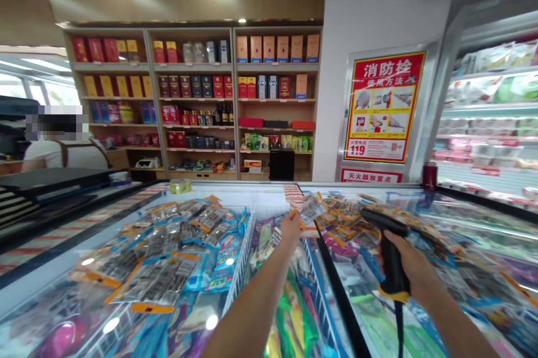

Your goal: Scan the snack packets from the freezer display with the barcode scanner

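My left hand (290, 224) reaches out over the middle of the glass-topped chest freezer, fingers pinched on the edge of a small clear packet (311, 209) with orange ends. What the packet contains is too small to make out. In my right hand (406, 260) is a black barcode scanner (393, 263) with a yellow-orange base, its cord hanging down and its head pointing left toward the packet. Similar packets with orange and blue edges (168, 277) lie piled at the left. More packets (336, 215) lie beyond the black divider bar (336, 291).
White wire dividers (241, 268) separate the freezer goods. A roll of tape (180, 186) rests on the far left rim, and a dark red can (429, 176) on the far right rim. Shelves of boxes (193, 87) stand behind. A person (65, 153) is at the left.
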